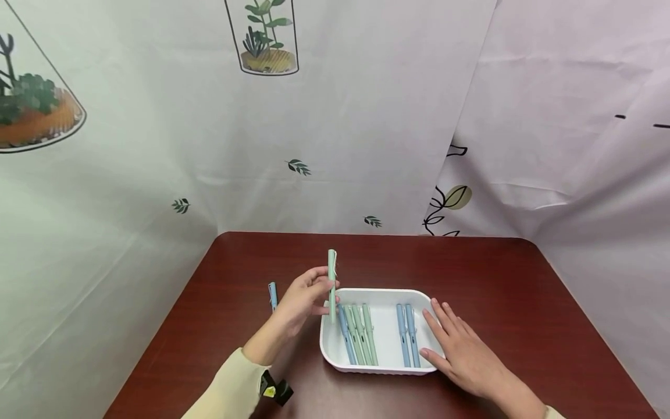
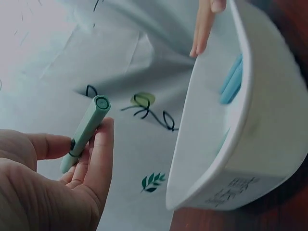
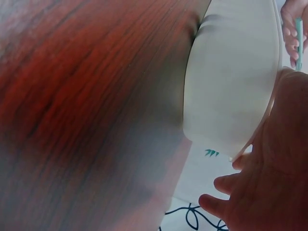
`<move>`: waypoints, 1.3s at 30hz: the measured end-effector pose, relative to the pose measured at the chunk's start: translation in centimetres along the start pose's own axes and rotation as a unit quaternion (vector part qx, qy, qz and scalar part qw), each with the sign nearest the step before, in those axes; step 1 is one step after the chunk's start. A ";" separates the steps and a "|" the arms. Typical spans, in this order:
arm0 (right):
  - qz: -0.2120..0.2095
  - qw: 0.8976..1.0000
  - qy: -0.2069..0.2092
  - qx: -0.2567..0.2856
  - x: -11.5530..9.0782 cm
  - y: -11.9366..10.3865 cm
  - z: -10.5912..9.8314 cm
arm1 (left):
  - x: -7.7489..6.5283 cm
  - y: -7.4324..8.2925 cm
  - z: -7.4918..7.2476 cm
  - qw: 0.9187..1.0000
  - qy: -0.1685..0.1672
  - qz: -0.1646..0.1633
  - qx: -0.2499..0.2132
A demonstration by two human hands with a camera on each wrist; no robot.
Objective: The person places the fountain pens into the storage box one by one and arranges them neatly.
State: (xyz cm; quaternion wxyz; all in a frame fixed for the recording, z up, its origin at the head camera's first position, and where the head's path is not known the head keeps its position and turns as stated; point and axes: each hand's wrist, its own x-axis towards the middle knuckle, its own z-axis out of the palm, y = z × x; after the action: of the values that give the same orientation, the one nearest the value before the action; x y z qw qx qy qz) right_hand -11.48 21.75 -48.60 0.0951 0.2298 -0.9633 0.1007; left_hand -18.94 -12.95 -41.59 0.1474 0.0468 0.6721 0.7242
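Note:
My left hand (image 1: 305,298) pinches a light green pen (image 1: 332,269) between thumb and fingers, holding it upright over the left end of a white tray (image 1: 386,331). In the left wrist view that pen (image 2: 89,126) shows its round end toward the camera. Inside the tray, a blue pen (image 1: 346,334) lies at the left beside three green pens (image 1: 361,334). Two blue pens (image 1: 407,334) lie together near the right end. My right hand (image 1: 468,356), fingers extended and spread, rests at the tray's right rim.
Another blue pen (image 1: 273,294) lies on the brown table (image 1: 251,256) left of the tray, partly hidden by my left hand. A pale printed cloth (image 1: 366,145) hangs around the back and sides of the table.

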 end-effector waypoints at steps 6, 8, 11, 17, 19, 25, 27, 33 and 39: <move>0.000 1.000 0.003 0.001 0.0 0.1 -0.1 | -0.9 -0.3 1.4 1.000 -0.011 -0.007 0.000; 0.000 1.000 0.002 0.001 0.0 0.0 -0.1 | -1.1 -0.5 1.8 1.000 -0.015 -0.010 0.001; 0.003 1.000 -0.002 0.002 0.0 -0.1 -0.1 | -1.2 -0.9 2.3 1.000 -0.021 -0.012 0.005; 0.000 1.000 0.003 0.000 -0.1 -0.1 -0.1 | -1.3 -1.6 3.2 0.999 -0.037 -0.011 0.012; -0.001 1.000 0.004 -0.001 -0.1 -0.1 0.0 | -1.4 -1.8 3.5 0.999 -0.042 -0.012 0.013; 0.002 1.000 0.002 0.004 -0.3 0.0 -0.1 | -1.4 -2.3 4.6 0.999 -0.047 -0.015 0.015; 0.005 1.000 -0.001 0.005 -0.3 0.0 -0.1 | -1.5 -2.5 4.9 0.998 -0.050 -0.018 0.015; 0.009 1.000 -0.003 0.008 -0.3 0.0 0.0 | -1.5 -3.1 5.5 0.998 -0.053 -0.022 0.012; 0.007 1.000 0.001 0.003 -0.3 0.0 0.1 | -1.2 -3.3 6.3 0.998 -0.055 -0.032 0.020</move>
State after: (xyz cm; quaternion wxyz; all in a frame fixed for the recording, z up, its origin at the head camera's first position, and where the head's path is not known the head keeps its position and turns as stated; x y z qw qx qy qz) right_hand -11.27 21.84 -48.79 0.0943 0.2232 -0.9646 0.1045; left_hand -15.65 -7.03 -44.16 0.2062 0.0680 0.6783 0.7019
